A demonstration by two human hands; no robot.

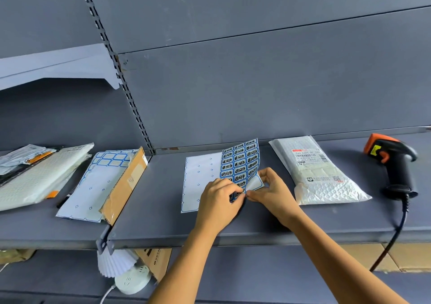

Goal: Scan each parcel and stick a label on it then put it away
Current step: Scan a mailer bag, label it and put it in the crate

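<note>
Label sheet (240, 163) corner sits pinched between left hand (219, 201) and right hand (274, 190).

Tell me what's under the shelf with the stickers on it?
A white pleated thing, a round white socket and part of a cardboard box peek out below the shelf. The shelf covers the rest of them.

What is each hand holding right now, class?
Left hand: pinching a label at the sticker sheet lower edge.
Right hand: pinching the sticker sheet, at its lifted corner.
</note>
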